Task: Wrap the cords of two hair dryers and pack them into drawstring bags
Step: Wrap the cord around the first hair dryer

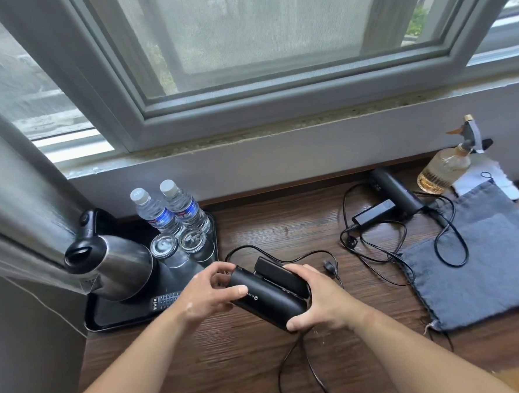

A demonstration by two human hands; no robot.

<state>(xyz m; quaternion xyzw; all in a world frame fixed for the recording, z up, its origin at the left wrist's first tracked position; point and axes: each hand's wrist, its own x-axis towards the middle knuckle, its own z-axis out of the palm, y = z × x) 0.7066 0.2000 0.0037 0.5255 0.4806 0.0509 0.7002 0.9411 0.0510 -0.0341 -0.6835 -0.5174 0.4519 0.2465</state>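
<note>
A black folding hair dryer (268,297) is held just above the wooden table (242,365), handle folded against its barrel. My left hand (206,296) grips its left end and my right hand (318,300) grips its right end. Its black cord (282,254) loops loose behind it to a plug and another stretch trails toward me. A second black hair dryer (395,194) lies at the back right, its cord (379,252) sprawled across the table. Part of that cord lies on a flat blue-grey drawstring bag (485,264) at the right.
A black tray (105,317) at the left holds a steel kettle (117,266), two water bottles (172,212), two upturned glasses (178,244) and a remote. A glass spray bottle (448,165) stands at the back right on a white cloth (493,177). Window sill behind.
</note>
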